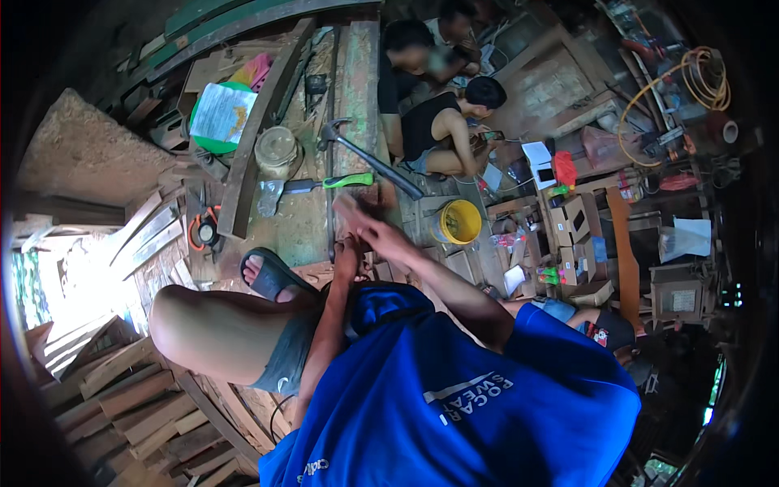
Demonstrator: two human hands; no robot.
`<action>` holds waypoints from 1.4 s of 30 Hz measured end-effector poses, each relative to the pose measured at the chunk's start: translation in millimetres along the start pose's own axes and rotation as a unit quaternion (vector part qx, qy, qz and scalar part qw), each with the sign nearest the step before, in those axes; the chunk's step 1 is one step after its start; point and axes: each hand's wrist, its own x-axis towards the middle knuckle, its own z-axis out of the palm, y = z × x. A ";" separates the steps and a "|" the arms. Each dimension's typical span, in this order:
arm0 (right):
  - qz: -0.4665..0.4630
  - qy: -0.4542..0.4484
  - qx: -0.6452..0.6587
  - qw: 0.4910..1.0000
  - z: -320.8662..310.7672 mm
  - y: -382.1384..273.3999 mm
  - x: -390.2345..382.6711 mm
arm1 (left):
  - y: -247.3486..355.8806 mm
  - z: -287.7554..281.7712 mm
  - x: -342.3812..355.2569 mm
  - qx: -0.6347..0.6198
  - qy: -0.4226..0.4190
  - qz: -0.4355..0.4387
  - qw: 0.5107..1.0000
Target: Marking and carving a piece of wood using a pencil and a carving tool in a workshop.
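Note:
My left hand (347, 256) is closed near the edge of the wooden bench (300, 231), just in front of my lap. What it holds is hidden. My right hand (380, 234) is right beside it, its fingers blurred by motion over the bench edge. A brownish blurred shape (349, 209) lies at its fingertips; I cannot make out whether it is a held piece or the fingers. Beyond both hands lie a chisel with a green handle (349, 180) and a claw hammer (380, 162) with a dark handle. Neither hand touches these two tools.
A lidded tub (277, 149) and a clear plastic bag (270, 197) are on the bench. Orange-handled cutters (204, 230) lie at left. A yellow bucket (458, 221) stands to the right. Several people sit beyond, one in a black top (436, 134). Stacked wood (154, 406) fills the lower left.

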 end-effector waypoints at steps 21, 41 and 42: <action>0.001 0.021 -0.050 0.999 9.9 8.5 27.6 | -11.2 17.7 16.4 -0.245 -0.094 -0.048 0.964; 0.046 0.019 -0.044 0.998 19.8 -11.9 40.2 | -36.9 6.3 37.0 0.071 0.029 0.210 0.975; 0.041 -0.052 -0.052 0.996 15.9 -48.3 44.3 | -78.9 -10.1 67.9 0.082 0.088 0.218 0.969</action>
